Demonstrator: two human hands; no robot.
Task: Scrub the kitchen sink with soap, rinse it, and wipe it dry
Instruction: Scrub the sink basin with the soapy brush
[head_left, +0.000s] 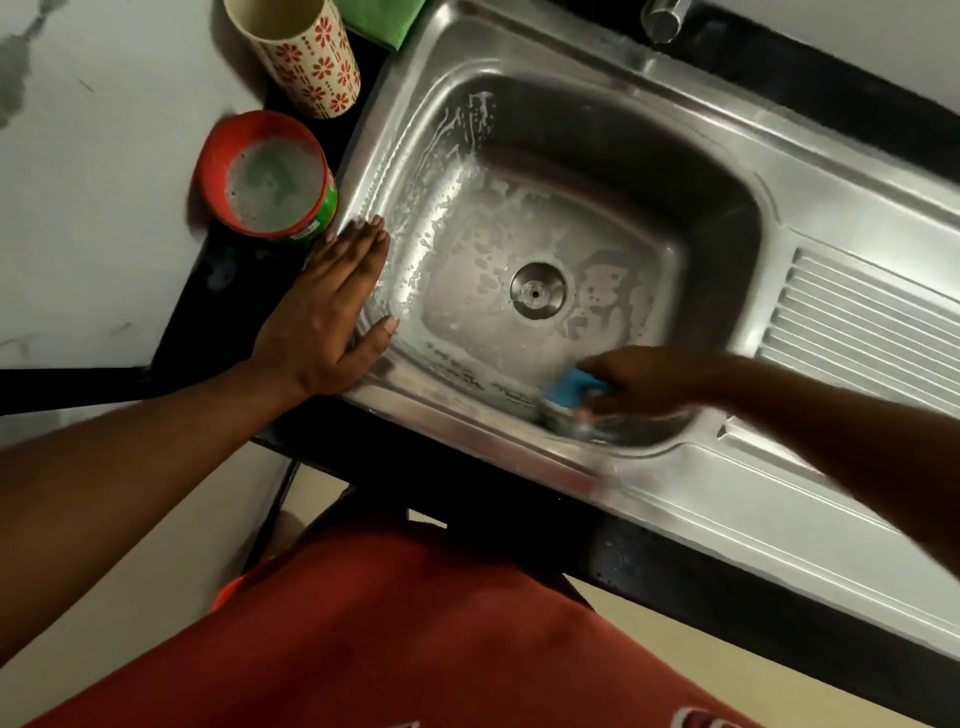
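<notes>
at the far left is a pale marbled surface, then a dark counter strip carrying a flower-patterned cup (296, 52). nearer me on that strip is a red tub (265, 182) of greyish soap, just beside the sink's left rim. a green cloth (379, 21) lies at the top edge, behind the cup. my left hand (327, 306) lies flat on the left rim of the steel sink (524, 47). its fingers are straight and together, pointing away from me, with the thumb spread over the basin's inner edge. it holds nothing, and its fingertips are near the tub. the sink unit runs on a slant, its long axis going from upper left to lower right, with the basin on the left and the ribbed drainboard (857, 322) on the right. streaks of suds (467, 156) cover the basin's left wall and its floor around the round drain (537, 288), with bare steel between the drain and both hands. a tap (662, 18) overhangs the far rim. my right hand (649, 384) reaches in from the right to the basin's near wall, fingers bent down around a blue sponge (574, 387) pressed against the steel. that hand is blurred. below, a red garment (415, 623) lies close to the counter's near edge.
</notes>
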